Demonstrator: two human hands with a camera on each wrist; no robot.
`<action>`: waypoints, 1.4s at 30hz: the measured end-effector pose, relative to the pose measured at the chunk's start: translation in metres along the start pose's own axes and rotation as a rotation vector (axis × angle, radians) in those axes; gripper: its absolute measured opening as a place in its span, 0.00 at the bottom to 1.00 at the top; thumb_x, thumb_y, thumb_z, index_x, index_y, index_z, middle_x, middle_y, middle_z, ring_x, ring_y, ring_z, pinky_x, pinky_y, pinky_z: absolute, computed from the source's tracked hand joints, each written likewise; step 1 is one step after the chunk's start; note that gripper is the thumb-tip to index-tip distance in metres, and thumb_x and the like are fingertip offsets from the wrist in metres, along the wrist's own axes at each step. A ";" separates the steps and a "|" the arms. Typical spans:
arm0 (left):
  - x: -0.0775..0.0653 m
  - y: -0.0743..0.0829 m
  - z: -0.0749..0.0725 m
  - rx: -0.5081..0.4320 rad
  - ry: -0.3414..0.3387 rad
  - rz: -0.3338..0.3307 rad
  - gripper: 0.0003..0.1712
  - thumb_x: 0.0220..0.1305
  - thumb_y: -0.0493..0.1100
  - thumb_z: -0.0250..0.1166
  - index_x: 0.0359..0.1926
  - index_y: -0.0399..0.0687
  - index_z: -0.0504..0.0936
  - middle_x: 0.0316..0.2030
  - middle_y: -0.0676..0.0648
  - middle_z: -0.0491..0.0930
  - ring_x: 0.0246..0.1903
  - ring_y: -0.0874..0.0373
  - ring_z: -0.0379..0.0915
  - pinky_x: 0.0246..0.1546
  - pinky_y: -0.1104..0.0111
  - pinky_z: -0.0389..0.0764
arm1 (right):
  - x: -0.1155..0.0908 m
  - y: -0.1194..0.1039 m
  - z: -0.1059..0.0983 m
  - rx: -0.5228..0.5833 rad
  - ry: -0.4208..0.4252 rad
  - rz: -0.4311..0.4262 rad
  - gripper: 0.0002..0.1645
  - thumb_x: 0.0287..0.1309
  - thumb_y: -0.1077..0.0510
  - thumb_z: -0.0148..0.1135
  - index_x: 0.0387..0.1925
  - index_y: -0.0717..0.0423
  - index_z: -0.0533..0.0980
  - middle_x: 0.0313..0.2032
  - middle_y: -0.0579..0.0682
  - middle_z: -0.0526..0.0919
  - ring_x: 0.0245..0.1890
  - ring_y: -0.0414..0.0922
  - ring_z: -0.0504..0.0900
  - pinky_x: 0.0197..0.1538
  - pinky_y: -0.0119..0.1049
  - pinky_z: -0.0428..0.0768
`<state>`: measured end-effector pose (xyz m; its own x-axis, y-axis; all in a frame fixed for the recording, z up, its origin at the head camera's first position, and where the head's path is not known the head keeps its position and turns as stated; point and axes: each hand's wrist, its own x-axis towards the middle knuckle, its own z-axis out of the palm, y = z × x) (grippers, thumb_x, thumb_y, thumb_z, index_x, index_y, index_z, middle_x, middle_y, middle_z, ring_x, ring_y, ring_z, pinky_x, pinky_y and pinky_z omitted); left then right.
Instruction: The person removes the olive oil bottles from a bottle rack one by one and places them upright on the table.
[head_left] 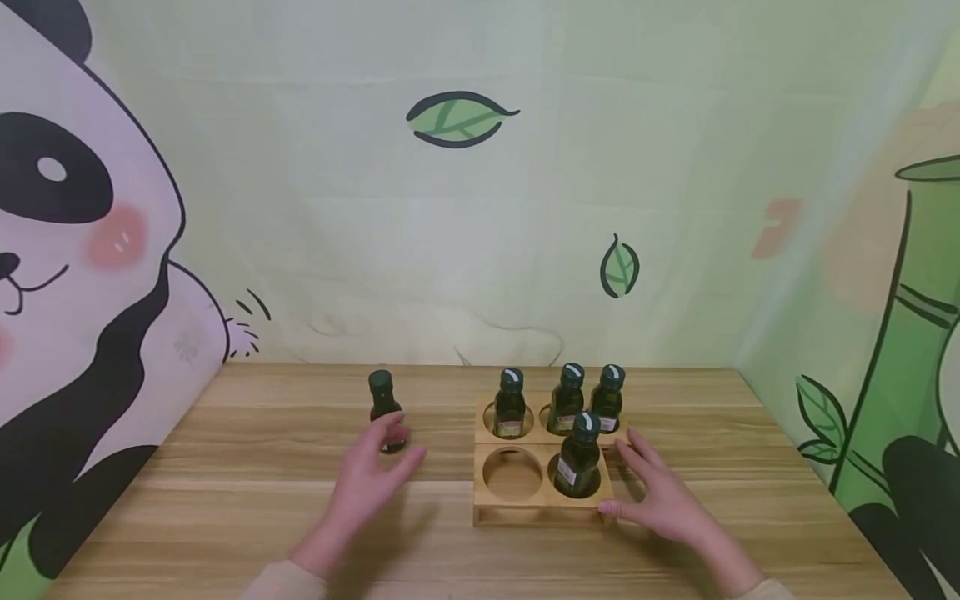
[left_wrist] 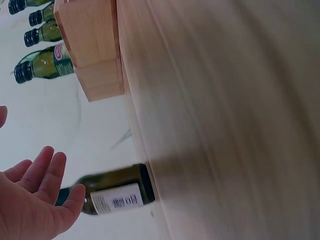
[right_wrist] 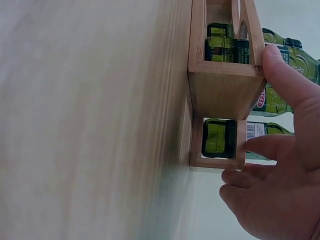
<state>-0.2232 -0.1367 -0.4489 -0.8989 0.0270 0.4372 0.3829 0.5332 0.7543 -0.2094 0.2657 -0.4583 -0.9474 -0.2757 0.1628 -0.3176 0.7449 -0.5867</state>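
Bottle left of rack: my left hand, spread, could topple it by careless brush; right hand spread against rack's right side.

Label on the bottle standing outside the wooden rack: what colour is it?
White with dark print; the label shows best in the left wrist view.

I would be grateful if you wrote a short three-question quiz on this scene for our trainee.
1. How many bottles does the head view show?
2. True or false: the right hand touches the wooden rack.
3. Where does the bottle nearest the left hand stand: A) in the rack's front row, B) in its back row, or C) on the table?

Key: 1. Five. 2. True. 3. C.
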 end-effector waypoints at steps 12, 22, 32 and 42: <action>0.002 0.020 0.022 -0.060 -0.055 -0.015 0.34 0.57 0.44 0.74 0.62 0.37 0.73 0.50 0.43 0.82 0.52 0.48 0.77 0.60 0.48 0.71 | 0.000 -0.001 0.000 -0.008 0.008 -0.010 0.60 0.46 0.39 0.76 0.69 0.72 0.61 0.72 0.72 0.51 0.67 0.73 0.57 0.62 0.68 0.64; 0.002 0.034 0.042 -0.117 -0.084 0.005 0.34 0.57 0.41 0.74 0.63 0.39 0.73 0.49 0.43 0.82 0.52 0.48 0.76 0.61 0.47 0.70 | 0.000 -0.001 0.000 -0.005 0.016 -0.016 0.60 0.46 0.39 0.77 0.68 0.72 0.62 0.72 0.73 0.52 0.67 0.73 0.57 0.62 0.68 0.64; 0.001 0.047 0.064 -0.139 -0.114 0.068 0.34 0.58 0.43 0.73 0.63 0.40 0.72 0.49 0.42 0.82 0.50 0.48 0.78 0.58 0.48 0.72 | -0.001 0.000 0.001 0.004 0.024 -0.029 0.59 0.46 0.40 0.77 0.68 0.73 0.62 0.71 0.73 0.52 0.67 0.74 0.56 0.61 0.69 0.63; -0.001 0.058 0.081 -0.157 -0.147 0.084 0.35 0.59 0.46 0.72 0.64 0.39 0.72 0.50 0.43 0.82 0.52 0.49 0.77 0.58 0.47 0.72 | -0.002 -0.002 -0.001 -0.003 0.025 -0.041 0.59 0.45 0.43 0.78 0.68 0.72 0.62 0.71 0.74 0.52 0.65 0.75 0.59 0.59 0.69 0.65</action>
<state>-0.2170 -0.0374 -0.4448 -0.8793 0.1949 0.4347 0.4762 0.3857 0.7903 -0.2073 0.2652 -0.4569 -0.9344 -0.2906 0.2060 -0.3558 0.7349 -0.5773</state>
